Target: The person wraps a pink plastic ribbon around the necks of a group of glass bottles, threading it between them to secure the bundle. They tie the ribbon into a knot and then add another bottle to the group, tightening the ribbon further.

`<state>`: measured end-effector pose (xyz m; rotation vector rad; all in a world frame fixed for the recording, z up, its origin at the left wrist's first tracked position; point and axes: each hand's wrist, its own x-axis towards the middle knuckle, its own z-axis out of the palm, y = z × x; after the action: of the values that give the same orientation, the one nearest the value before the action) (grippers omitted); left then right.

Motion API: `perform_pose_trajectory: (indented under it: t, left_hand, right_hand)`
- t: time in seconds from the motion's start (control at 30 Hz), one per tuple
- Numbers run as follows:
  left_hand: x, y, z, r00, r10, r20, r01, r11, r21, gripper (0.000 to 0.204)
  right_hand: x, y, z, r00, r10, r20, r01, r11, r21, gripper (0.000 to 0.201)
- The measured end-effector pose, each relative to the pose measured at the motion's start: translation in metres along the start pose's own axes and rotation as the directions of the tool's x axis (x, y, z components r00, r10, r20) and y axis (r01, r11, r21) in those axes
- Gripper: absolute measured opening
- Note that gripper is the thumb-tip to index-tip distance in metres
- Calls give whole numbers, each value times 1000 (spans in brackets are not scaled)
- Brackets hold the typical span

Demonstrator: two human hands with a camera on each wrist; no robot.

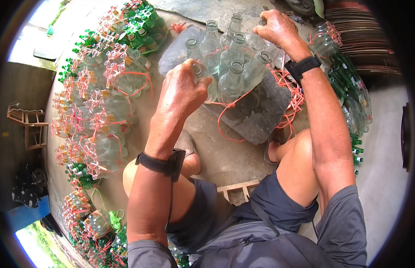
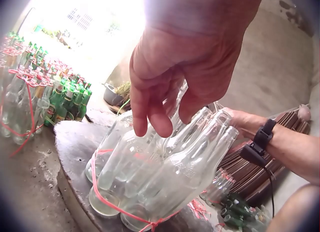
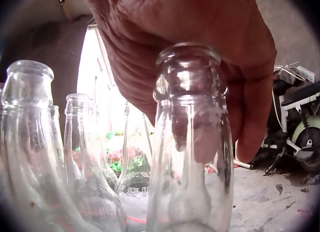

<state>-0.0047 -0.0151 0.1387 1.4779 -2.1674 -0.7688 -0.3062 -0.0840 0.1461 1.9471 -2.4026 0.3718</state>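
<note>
A cluster of clear glass bottles stands upright on a dark stone slab, with a pink string looped around their lower parts. My left hand holds a bottle neck at the cluster's near left side, its fingers pointing down around the glass. At the far right of the cluster, my right hand grips another bottle by the neck. Close up in the right wrist view, that hand is behind a clear bottle neck, partly seen through the glass. Its grasp is partly hidden.
Tied bundles of clear bottles and green bottles line the left side. Loose pink string lies right of the slab. Green bottles lie farther right, near stacked brown sheets. A motorbike stands beyond.
</note>
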Motion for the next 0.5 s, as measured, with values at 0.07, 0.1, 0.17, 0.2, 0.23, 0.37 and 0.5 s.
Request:
perform_pose_trajectory:
  t: [0.07,0.1,0.17,0.2,0.23,0.37,0.5]
  left_hand:
    - [1,0,-1,1000,0,-2,0,1000,-12,34]
    - [1,-1,0,1000,0,-3,-1,1000,-18,34]
    - [1,-2,0,1000,2,-2,-2,1000,-23,34]
    - [1,-2,0,1000,-1,2,1,1000,-27,34]
    - [1,-1,0,1000,-4,5,4,999,-33,34]
    - [1,0,1,1000,-14,6,14,1000,-22,35]
    - [2,2,0,1000,-3,10,3,1000,-3,34]
  right_hand:
    - [0,-1,-1,1000,-6,17,6,1000,-3,57]
    - [-1,-3,-2,1000,1,26,-1,1000,-18,57]
    - [-3,-6,-4,999,10,35,-9,999,-33,57]
    - [-3,-6,-4,999,7,52,-6,1000,-25,57]
    - [-4,-6,-5,998,6,69,-4,1000,-18,57]
    - [-2,-3,0,999,-1,45,0,1000,10,56]
    - [-1,-2,1,998,-6,64,4,1000,26,57]
